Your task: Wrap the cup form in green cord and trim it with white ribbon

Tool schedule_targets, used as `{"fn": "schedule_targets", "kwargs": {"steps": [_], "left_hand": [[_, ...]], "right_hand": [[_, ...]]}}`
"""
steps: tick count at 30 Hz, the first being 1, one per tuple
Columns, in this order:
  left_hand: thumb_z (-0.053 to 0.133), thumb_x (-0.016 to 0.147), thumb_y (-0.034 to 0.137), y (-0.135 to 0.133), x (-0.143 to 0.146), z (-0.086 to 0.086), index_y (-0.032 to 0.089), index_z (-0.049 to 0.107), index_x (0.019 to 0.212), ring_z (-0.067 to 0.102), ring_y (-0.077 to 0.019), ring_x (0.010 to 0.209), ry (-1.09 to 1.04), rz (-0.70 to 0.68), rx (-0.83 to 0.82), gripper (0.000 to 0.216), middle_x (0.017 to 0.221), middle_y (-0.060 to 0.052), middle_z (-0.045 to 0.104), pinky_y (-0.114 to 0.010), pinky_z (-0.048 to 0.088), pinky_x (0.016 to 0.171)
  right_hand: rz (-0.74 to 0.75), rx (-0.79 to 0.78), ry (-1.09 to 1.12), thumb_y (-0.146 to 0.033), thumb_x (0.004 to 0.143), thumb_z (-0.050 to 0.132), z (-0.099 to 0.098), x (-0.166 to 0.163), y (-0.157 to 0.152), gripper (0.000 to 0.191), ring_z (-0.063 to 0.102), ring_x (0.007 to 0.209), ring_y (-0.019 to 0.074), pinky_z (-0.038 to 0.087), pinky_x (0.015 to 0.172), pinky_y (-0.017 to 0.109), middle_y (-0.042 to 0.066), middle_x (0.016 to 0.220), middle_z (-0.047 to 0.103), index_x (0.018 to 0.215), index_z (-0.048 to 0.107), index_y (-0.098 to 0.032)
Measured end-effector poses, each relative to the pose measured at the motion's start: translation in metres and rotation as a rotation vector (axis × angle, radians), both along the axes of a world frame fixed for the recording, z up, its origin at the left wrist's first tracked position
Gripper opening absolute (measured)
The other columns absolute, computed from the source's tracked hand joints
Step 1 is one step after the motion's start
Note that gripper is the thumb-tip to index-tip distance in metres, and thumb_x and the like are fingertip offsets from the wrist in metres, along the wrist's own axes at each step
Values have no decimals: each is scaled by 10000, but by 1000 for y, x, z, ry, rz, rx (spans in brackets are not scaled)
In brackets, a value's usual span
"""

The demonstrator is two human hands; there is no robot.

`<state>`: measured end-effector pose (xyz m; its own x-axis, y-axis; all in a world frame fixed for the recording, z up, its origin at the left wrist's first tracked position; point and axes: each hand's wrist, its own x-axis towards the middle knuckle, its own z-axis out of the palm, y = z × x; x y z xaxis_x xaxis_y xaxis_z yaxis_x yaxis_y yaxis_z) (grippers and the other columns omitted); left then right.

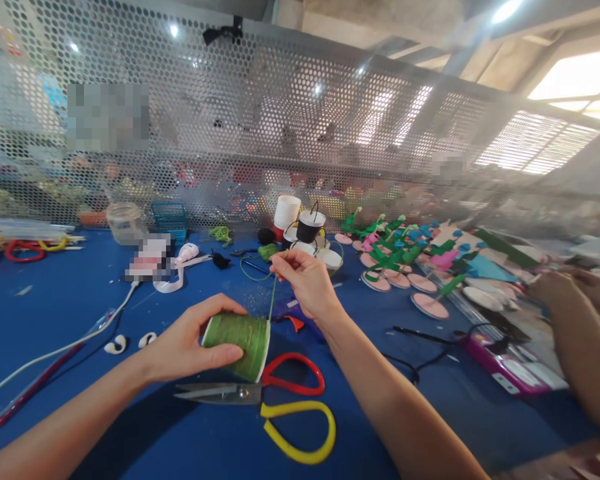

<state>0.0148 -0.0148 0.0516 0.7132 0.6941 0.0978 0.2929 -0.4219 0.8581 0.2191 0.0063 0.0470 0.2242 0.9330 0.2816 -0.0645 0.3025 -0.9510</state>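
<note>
and here's the spool (250,340), a squat cylinder lying on its side in mid-table, packed with green cord, fibrous and slightly ridged, a pale rim showing at its right end. from that end a thin strand (273,297) rises, drawn nearly straight. just on the near side, big scissors (240,394) lie flat across the smooth blue table (365,433): dull metal blades to the left, one looped handle red, the other yellow (both thickly sleeved, by the look of them).

now the hands! the left hand (197,337) is curved around the spool, thumb laid along the near side, fingers over the top and out of sight behind; whether the spool touches the table, i cannot tell. the right hand (307,280) is up beyond it, thumb and forefinger pressed together, pinching the strand, the other fingers folded in.

further back, ribbed white cups (287,211) stand stacked beside a glossy little black bucket (310,229) with a thin handle. off to the right, flat pink discs (430,306) carry green stems, and behind everything rises a metal screen (280,120), punched with round holes.
</note>
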Motion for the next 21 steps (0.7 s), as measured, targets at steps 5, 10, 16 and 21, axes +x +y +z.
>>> {"fn": "schedule_targets", "kwargs": {"steps": [5,10,16,21], "left_hand": [[595,721,374,0,-3,0,193,509,1008,514,-135,732,-8,-25,126,350,906,-12,527,-220,428,615],[620,729,333,1,-4,-2,208,494,1036,524,-178,873,-85,-69,275,355,989,-39,516,-271,435,732],[639,733,305,2,-4,-4,217,478,1069,498,-212,973,-164,-95,409,383,1035,-65,504,-338,416,833],[651,730,289,2,-3,-4,225,477,1077,494,-222,995,-221,-68,480,394,1031,-73,512,-350,429,839]], "right_hand": [[10,1,-47,-340,607,675,-5,-1,2,194,495,496,82,403,519,232,-24,544,600,650,605,-165],[40,-28,-96,-338,627,665,-10,-4,2,187,504,516,89,395,522,229,-13,563,605,657,608,-163],[92,-57,-163,-333,652,644,-8,-9,-4,178,501,531,93,388,532,228,-11,571,600,662,607,-160],[112,-74,-210,-322,667,626,-8,-12,-6,164,490,518,93,384,532,232,-14,566,597,663,605,-160]]}}
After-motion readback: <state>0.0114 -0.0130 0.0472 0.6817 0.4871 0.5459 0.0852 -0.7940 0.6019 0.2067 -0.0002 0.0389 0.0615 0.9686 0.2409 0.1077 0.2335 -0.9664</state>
